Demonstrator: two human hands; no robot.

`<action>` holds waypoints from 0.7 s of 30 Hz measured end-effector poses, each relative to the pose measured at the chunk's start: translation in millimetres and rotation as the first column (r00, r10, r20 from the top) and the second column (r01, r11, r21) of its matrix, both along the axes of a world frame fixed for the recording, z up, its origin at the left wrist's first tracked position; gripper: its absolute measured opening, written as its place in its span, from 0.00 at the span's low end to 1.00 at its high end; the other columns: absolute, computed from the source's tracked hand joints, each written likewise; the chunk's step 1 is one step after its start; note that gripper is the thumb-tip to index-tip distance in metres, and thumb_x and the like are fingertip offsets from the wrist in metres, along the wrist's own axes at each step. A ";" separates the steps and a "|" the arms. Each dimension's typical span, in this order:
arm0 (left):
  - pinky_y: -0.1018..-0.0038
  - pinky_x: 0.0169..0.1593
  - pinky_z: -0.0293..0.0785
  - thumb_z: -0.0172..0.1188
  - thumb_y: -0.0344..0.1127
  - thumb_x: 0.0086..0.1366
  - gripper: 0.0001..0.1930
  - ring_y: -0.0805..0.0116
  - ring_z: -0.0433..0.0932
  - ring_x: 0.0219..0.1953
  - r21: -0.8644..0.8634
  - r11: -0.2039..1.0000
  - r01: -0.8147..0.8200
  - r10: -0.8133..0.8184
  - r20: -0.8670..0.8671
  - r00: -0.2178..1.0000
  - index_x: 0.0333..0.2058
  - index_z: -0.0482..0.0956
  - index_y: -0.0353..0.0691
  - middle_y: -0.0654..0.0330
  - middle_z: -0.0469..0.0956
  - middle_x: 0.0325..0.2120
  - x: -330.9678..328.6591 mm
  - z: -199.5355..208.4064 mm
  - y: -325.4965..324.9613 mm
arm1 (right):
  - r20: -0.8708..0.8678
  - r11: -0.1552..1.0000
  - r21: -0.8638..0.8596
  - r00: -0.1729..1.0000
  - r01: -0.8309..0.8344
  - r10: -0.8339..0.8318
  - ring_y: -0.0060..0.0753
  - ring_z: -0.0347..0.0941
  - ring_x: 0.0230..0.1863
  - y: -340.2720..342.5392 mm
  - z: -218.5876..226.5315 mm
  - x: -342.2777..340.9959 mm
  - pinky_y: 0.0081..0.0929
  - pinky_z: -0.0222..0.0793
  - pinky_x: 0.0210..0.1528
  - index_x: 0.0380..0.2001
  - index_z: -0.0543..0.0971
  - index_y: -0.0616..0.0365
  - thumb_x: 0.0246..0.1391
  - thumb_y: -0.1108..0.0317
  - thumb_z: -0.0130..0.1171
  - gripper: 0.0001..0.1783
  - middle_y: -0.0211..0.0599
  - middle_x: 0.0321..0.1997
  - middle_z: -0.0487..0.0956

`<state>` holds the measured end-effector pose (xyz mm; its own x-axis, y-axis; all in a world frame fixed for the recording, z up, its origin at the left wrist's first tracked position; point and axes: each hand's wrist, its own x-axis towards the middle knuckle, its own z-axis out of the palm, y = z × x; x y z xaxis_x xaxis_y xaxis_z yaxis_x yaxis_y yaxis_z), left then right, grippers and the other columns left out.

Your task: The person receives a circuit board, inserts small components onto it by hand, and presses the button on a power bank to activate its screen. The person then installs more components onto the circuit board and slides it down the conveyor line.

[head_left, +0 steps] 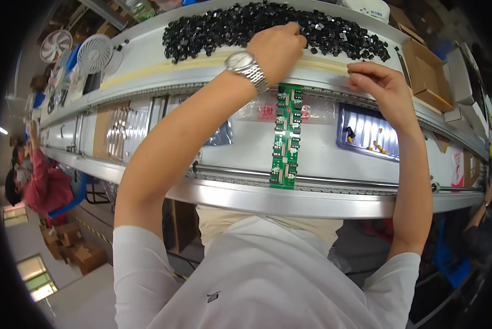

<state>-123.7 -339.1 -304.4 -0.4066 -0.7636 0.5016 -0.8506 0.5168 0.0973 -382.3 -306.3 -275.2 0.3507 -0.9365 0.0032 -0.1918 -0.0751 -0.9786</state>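
My left hand, with a metal watch on its wrist, reaches over the front of a pile of small black plastic components. Its fingers are curled at the pile, and whatever is between them is hidden. To the right, my right hand is raised above the rail with thumb and fingertips pinched together; a tiny dark spot shows at the tips, too small to name. Between my forearms, a long green circuit board with black components along both sides lies across the two conveyor rails.
A purple-edged tray holds several yellow and black parts. Clear plastic bags lie under the board. A metal rail runs along the near edge. Open cardboard box at right, white fans at left; another person sits far left.
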 end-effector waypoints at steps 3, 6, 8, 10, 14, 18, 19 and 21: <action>0.65 0.38 0.80 0.59 0.30 0.60 0.07 0.56 0.82 0.32 -0.048 0.999 0.017 -0.011 0.130 0.991 0.32 0.86 0.36 0.56 0.82 0.34 -1.4 -10.9 -8.7 | 0.011 0.996 0.024 0.996 -0.089 0.089 0.22 0.74 0.38 15.7 2.0 9.7 0.16 0.72 0.41 0.39 0.85 0.65 0.55 0.80 0.65 0.08 0.32 0.41 0.81; 0.67 0.37 0.79 0.60 0.31 0.59 0.07 0.59 0.81 0.30 -0.107 0.991 0.085 -0.060 0.220 0.974 0.32 0.86 0.36 0.55 0.82 0.33 1.4 -15.8 -7.5 | -0.043 0.951 -0.101 0.957 -0.291 0.289 0.23 0.75 0.37 35.1 1.9 25.2 0.18 0.74 0.41 0.37 0.85 0.66 0.52 0.83 0.65 0.08 0.33 0.41 0.82; 0.68 0.37 0.79 0.60 0.30 0.59 0.07 0.59 0.81 0.30 -0.046 0.997 0.066 -0.058 0.159 0.986 0.32 0.86 0.36 0.55 0.82 0.33 4.5 -24.3 2.2 | -0.139 0.935 -0.105 0.936 -0.340 0.324 0.25 0.75 0.35 56.4 5.1 36.7 0.19 0.74 0.40 0.36 0.85 0.65 0.49 0.85 0.66 0.10 0.35 0.40 0.83; 0.68 0.37 0.79 0.60 0.30 0.59 0.07 0.59 0.81 0.30 0.041 0.999 0.027 -0.030 0.075 0.997 0.32 0.86 0.36 0.56 0.82 0.33 11.5 -28.7 1.4 | -0.264 0.909 -0.159 0.903 -0.386 0.338 0.26 0.76 0.34 77.2 8.0 50.8 0.19 0.73 0.39 0.35 0.85 0.65 0.48 0.85 0.66 0.10 0.36 0.39 0.83; 0.69 0.36 0.79 0.61 0.30 0.59 0.07 0.60 0.81 0.29 0.213 0.977 -0.003 0.025 -0.097 0.995 0.31 0.86 0.36 0.56 0.82 0.32 25.0 -40.8 13.2 | -0.500 0.845 -0.229 0.803 -0.483 0.324 0.29 0.76 0.34 96.9 7.7 58.3 0.21 0.73 0.38 0.34 0.85 0.66 0.47 0.85 0.66 0.10 0.36 0.38 0.83; 0.69 0.36 0.78 0.61 0.30 0.59 0.06 0.61 0.80 0.29 0.382 0.924 0.019 0.086 -0.255 0.963 0.31 0.86 0.35 0.56 0.82 0.32 76.9 -60.1 51.4 | -0.622 0.808 -0.239 0.724 -0.538 0.298 0.31 0.77 0.34 102.3 4.7 60.3 0.22 0.73 0.38 0.33 0.85 0.66 0.46 0.84 0.67 0.08 0.35 0.38 0.83; 0.69 0.36 0.78 0.61 0.30 0.59 0.06 0.62 0.80 0.29 0.425 0.905 0.029 0.105 -0.288 0.952 0.31 0.85 0.35 0.56 0.82 0.32 84.4 -63.7 58.7 | -0.627 0.804 -0.256 0.725 -0.537 0.285 0.31 0.77 0.34 103.1 4.5 61.0 0.23 0.73 0.38 0.32 0.85 0.66 0.46 0.83 0.67 0.08 0.35 0.38 0.83; 0.70 0.36 0.78 0.61 0.30 0.59 0.06 0.62 0.80 0.28 0.504 0.863 0.038 0.157 -0.340 0.927 0.31 0.85 0.35 0.56 0.82 0.32 98.9 -63.1 85.4 | -0.631 0.786 -0.298 0.730 -0.541 0.263 0.32 0.77 0.34 103.6 4.1 64.0 0.24 0.73 0.38 0.32 0.85 0.66 0.46 0.83 0.67 0.07 0.35 0.38 0.83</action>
<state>-24.8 -253.7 -367.5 -0.2194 -0.9637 0.1522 -0.7325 0.2658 0.6268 -318.3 -202.7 -271.1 0.7641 -0.6423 0.0601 -0.5079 -0.6564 -0.5578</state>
